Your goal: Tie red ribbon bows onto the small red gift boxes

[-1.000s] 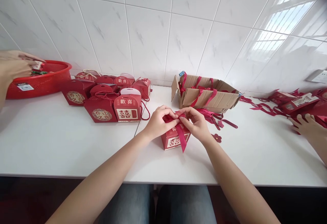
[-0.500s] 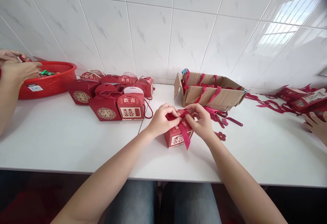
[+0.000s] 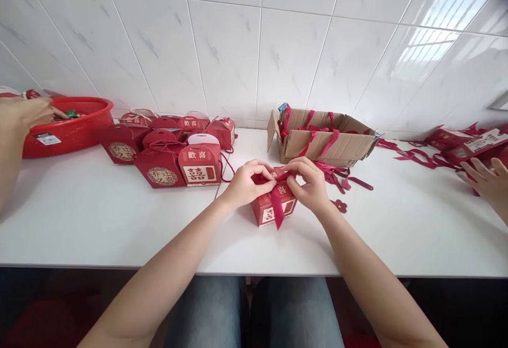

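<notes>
A small red gift box (image 3: 265, 208) with cream lettering stands upright on the white table in front of me. Across its top runs a dark red ribbon (image 3: 277, 209), one tail hanging down the near face. My left hand (image 3: 251, 183) pinches the ribbon at the left of the box top. From the other side, my right hand (image 3: 306, 181) grips the ribbon too, with thumb and forefinger together. Fingers cover most of the box top, so the knot or loop there is partly hidden.
Several finished-looking red boxes (image 3: 161, 161) stand left of centre. A red basket (image 3: 87, 133) is at far left, a co-worker's hand (image 3: 29, 114) over it. Behind right sits a cardboard box (image 3: 313, 146) draped with ribbons. A flower-shaped piece (image 3: 340, 206) lies nearby; another person's hand (image 3: 486, 176) is at right.
The ribbon tail has shifted slightly left on the box face, and both my hands still pinch the ribbon. At left, the co-worker's hand has moved lower into the basket.
</notes>
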Demonstrator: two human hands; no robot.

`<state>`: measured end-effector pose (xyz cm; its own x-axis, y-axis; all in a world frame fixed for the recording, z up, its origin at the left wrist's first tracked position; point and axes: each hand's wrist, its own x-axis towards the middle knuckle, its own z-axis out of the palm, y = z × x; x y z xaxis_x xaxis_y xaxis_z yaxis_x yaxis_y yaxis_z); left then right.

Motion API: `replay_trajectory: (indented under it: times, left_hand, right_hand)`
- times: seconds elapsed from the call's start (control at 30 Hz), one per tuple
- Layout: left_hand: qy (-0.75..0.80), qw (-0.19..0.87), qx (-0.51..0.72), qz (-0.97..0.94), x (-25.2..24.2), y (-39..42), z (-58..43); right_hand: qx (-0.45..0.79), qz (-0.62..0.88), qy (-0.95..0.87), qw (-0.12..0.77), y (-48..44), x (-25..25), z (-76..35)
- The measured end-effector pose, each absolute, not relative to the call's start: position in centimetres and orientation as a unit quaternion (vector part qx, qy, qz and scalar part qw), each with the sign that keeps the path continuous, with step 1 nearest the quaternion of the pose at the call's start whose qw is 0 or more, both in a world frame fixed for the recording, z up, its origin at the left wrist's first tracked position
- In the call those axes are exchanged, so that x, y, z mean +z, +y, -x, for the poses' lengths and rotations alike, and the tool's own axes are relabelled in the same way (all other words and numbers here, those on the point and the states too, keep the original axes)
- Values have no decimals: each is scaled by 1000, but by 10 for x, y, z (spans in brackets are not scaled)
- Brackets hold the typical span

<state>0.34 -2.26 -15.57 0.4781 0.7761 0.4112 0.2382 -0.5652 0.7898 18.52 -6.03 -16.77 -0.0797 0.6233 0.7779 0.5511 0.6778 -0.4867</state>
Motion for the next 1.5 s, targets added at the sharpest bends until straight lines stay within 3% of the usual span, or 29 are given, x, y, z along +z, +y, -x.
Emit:
replay_trajectory:
  times: [0.2,0.43,0.8,0.93,1.17,1.5]
  left_hand:
    - [357,390,452,-719,-142,-8,15]
    - [377,430,369,-733,-149,-2,15]
    - [381,312,444,-749,-156,-9,4]
    - [393,305,471,-729,-158,-10,6]
    - [366,287,463,-755,-154,-15,6]
    - [379,248,468,-759,-157,-14,4]
  right_hand:
    - [130,421,-732,520,-59,-168,-186]
    - [226,449,-676,539,-63,-164,-184]
    - [469,336,-662,479,-69,-154,-194]
    - [419,369,-685,468,-73,-150,-194]
    - [216,398,-785,423,-75,-154,-189]
    - [136,353,-850,368,-74,-154,-189]
